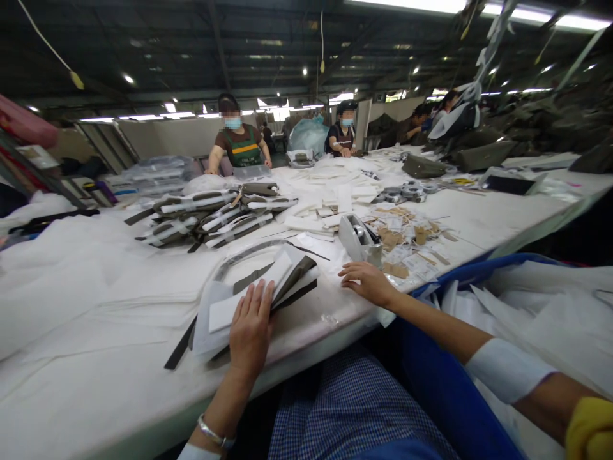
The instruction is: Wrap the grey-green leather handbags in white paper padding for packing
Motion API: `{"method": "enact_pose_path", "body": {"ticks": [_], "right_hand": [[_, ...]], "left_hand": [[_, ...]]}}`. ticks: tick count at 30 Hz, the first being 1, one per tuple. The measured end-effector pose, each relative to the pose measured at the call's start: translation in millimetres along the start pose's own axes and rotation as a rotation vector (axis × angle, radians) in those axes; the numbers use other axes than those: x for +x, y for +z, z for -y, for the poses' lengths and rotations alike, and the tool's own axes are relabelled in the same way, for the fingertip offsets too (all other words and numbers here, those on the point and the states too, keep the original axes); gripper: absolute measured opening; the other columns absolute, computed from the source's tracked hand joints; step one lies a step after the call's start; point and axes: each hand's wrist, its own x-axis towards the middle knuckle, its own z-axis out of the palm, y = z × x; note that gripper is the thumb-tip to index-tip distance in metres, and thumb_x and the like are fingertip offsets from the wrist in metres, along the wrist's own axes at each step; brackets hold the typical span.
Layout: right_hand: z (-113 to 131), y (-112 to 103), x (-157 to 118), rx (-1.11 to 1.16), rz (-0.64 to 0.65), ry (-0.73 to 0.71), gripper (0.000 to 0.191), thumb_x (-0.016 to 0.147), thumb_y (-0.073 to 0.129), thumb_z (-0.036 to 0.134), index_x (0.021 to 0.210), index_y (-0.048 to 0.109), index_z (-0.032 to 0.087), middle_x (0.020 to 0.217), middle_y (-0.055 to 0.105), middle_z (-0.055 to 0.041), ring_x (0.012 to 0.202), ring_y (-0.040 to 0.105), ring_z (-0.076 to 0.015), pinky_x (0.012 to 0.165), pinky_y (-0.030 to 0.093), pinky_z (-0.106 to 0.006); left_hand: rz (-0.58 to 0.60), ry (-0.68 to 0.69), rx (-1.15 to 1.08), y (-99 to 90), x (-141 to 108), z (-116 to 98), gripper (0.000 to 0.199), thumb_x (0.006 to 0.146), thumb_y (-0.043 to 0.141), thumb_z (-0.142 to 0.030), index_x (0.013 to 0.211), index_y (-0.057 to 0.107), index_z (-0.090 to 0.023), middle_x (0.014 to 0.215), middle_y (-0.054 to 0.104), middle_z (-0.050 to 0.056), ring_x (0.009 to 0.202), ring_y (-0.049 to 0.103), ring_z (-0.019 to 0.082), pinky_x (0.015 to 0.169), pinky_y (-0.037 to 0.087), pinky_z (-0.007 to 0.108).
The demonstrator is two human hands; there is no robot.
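Note:
My left hand point(251, 326) lies flat with its fingers stretched out on a white strip point(227, 313). Beneath that strip is a folded dark olive bundle point(299, 275) with white sheeting in its layers and a dark strap sticking out at the lower left. My right hand point(366, 281) hovers over or rests on the table's front part, fingers apart and slightly bent, holding nothing visible. Just beyond it stands a grey tape dispenser point(359, 239). The underside of the bundle is hidden.
Finished-looking olive and white bundles point(211, 214) are piled farther back. Brown tags point(397, 236) lie scattered right of the dispenser. White sheets point(96, 275) cover the left side. A blue bin point(431, 364) of white sheets stands at the right. Two masked people work across the table.

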Motion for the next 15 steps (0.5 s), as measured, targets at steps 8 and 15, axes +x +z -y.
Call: {"method": "enact_pose_path", "body": {"ticks": [8, 15], "right_hand": [[57, 7, 12, 0.305, 0.322, 0.082, 0.036, 0.090, 0.061, 0.046, 0.114, 0.072, 0.022, 0.119, 0.071, -0.0085, 0.111, 0.066, -0.0248, 0.100, 0.049, -0.036], [63, 71, 48, 0.086, 0.204, 0.052, 0.054, 0.083, 0.067, 0.044, 0.127, 0.062, 0.013, 0.142, 0.052, -0.0214, 0.137, 0.042, -0.0382, 0.116, 0.027, -0.058]], "left_hand": [[-0.079, -0.055, -0.028, -5.3, 7, 9, 0.063, 0.094, 0.054, -0.023, 0.152, 0.029, -0.020, 0.150, 0.045, 0.009, 0.139, 0.041, 0.030, 0.111, 0.039, 0.044], [-0.091, -0.016, 0.028, 0.3, 3, 7, 0.065, 0.094, 0.053, -0.021, 0.153, 0.026, -0.022, 0.151, 0.044, 0.009, 0.138, 0.041, 0.030, 0.109, 0.043, 0.045]]}}
